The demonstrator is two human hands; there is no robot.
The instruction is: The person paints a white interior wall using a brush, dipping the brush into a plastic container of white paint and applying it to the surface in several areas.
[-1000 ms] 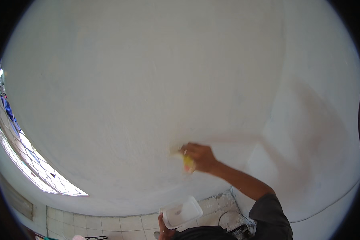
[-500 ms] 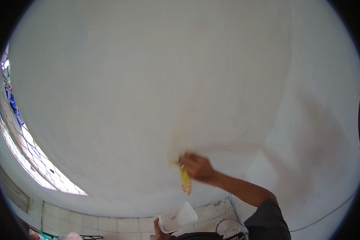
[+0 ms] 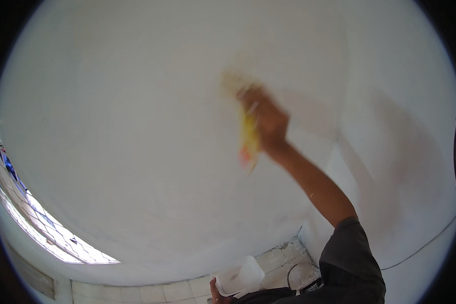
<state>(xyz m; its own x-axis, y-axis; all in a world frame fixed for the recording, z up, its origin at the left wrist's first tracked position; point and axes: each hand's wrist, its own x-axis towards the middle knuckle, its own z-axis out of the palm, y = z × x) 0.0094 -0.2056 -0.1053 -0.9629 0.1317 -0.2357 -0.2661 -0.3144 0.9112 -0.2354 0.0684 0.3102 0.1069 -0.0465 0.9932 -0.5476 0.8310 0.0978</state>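
Note:
My right hand [image 3: 266,116] is closed on a yellow-handled brush [image 3: 249,137] with a red-tipped handle, its pale bristles at the white wall [image 3: 162,116] around the upper middle of the view, blurred by motion. At the bottom, partly hidden by dark clothing, my left hand [image 3: 216,290] grips the rim of a translucent white plastic container [image 3: 242,278], which has a small darker patch inside.
A grilled window [image 3: 50,228] runs along the left. A side wall [image 3: 410,167] with a cable [image 3: 420,248] meets the painted wall at the right. Below lie pale floor tiles [image 3: 152,293] and a dark looped object [image 3: 301,268] beside the corner.
My right hand has swept well up the wall with the brush, after dipping slightly lower half a second ago. My left hand and the container sit a little lower and further right in view.

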